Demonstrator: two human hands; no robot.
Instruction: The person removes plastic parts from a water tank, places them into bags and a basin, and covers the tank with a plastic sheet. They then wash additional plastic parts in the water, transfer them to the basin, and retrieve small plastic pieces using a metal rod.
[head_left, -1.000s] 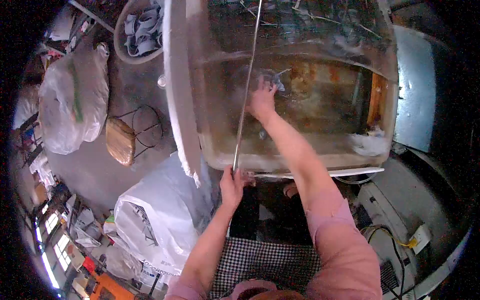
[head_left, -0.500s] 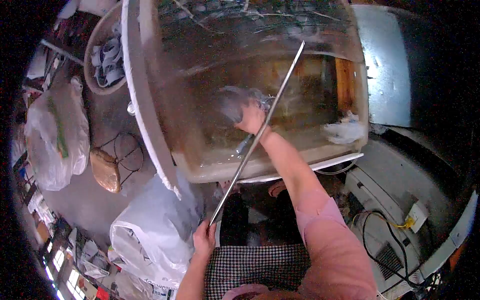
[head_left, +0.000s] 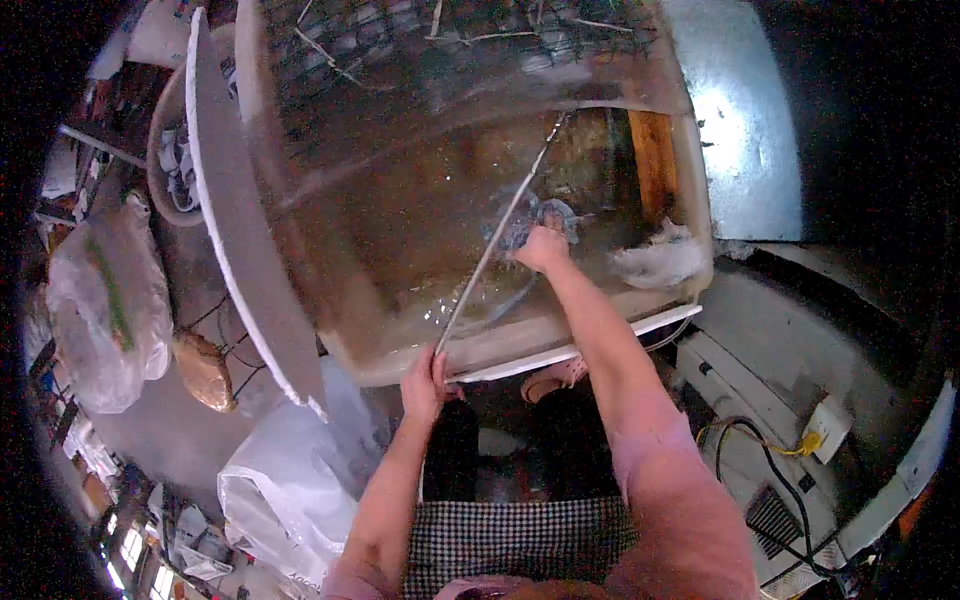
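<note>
Plainly, a metal rod [head_left: 488, 255] and a crumpled film bundle [head_left: 560, 213] over a water-filled tub [head_left: 425, 362]

Here the left hand [head_left: 423, 385], at the tub's near edge, has its fingers wrapped around the rod's near end. The rod slants across the tub, its far end pointing away and to the right. The right hand [head_left: 543, 248] reaches inside the tub, just right of the rod, its fingertips at the translucent bundle; the picture does not show how tightly they close, so I cannot tell.

The tub's water looks brown and murky, with small glints near its close wall. Dark netting [head_left: 450, 45] with thin sticks covers the tub's far part; an orange-brown wooden plank [head_left: 655, 165] stands along its right side, and clear plastic film [head_left: 660, 262] lies in its near right corner. A white-edged board [head_left: 255, 290] leans along the tub's left side.

Left of the tub, on a grey floor [head_left: 150, 455], are a round bin [head_left: 162, 170] with grey pieces inside, a stool [head_left: 203, 372] and a large plastic-wrapped bundle [head_left: 110, 310]. A white plastic sack [head_left: 290, 490] sits near its close left corner. Right of the tub are a shiny pale sheet [head_left: 745, 130] and a looped black cable [head_left: 790, 490].
</note>
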